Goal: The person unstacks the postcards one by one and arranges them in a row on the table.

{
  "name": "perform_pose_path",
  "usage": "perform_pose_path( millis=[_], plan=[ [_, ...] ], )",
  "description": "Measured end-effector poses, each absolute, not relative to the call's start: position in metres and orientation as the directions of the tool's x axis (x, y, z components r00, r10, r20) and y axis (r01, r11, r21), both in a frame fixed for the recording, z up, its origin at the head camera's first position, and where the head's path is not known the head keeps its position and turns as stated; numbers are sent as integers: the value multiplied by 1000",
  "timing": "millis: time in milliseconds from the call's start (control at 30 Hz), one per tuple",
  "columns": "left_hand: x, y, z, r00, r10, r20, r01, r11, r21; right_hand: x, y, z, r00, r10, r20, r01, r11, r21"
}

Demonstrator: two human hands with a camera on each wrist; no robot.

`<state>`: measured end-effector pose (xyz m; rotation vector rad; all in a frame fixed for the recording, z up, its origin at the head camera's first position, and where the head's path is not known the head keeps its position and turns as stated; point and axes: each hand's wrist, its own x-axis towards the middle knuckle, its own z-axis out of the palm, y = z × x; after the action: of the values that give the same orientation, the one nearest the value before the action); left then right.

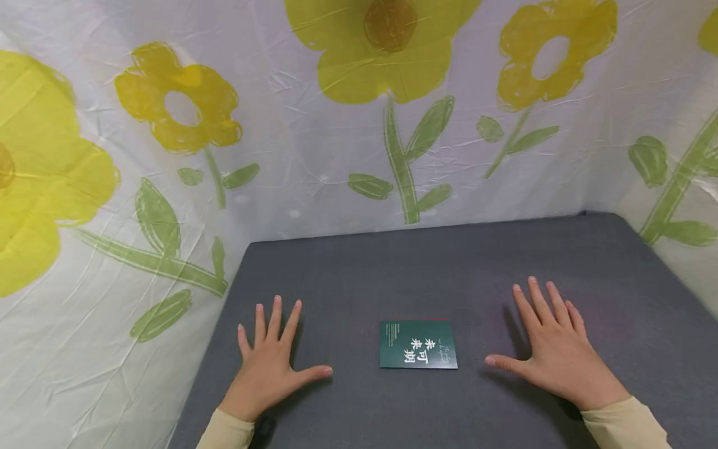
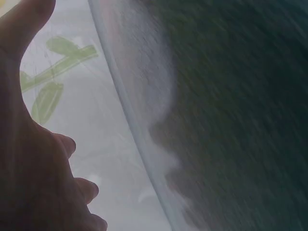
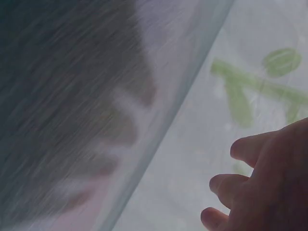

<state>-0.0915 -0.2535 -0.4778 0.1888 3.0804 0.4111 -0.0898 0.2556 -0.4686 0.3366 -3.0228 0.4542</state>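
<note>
A small dark green booklet or card (image 1: 418,345) with white characters lies flat on the grey table, between the two hands. To its left, my left hand (image 1: 269,368) is held with fingers spread and straight, palm down, holding nothing. On the other side my right hand (image 1: 561,352) has its fingers extended and thumb out toward the booklet, apart from it. In the left wrist view, part of the left hand (image 2: 38,154) shows along the left side. The right wrist view has fingers of the right hand (image 3: 269,187) at lower right. Neither wrist view shows the booklet.
The grey table (image 1: 359,274) reaches back to a white curtain (image 1: 314,168) printed with yellow flowers and green stems. The curtain also hangs along the left and right sides. Shadows of the hands fall on the tabletop.
</note>
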Motion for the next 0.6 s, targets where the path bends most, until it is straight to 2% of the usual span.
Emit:
perform_pose_path(
  millis=[133,367,600],
  plan=[
    [-95,-238,-476,-989,150,0,145,951,274,-96,235,-461,-970,-233,72,-243,923,-299],
    [-104,-203,-473,-971,236,32,235,926,295,-103,200,-459,-941,-313,130,-337,896,-288],
    [-111,-170,-472,-935,354,-28,326,886,330,-108,173,-460,-917,-382,114,-399,875,-274]
  ],
)
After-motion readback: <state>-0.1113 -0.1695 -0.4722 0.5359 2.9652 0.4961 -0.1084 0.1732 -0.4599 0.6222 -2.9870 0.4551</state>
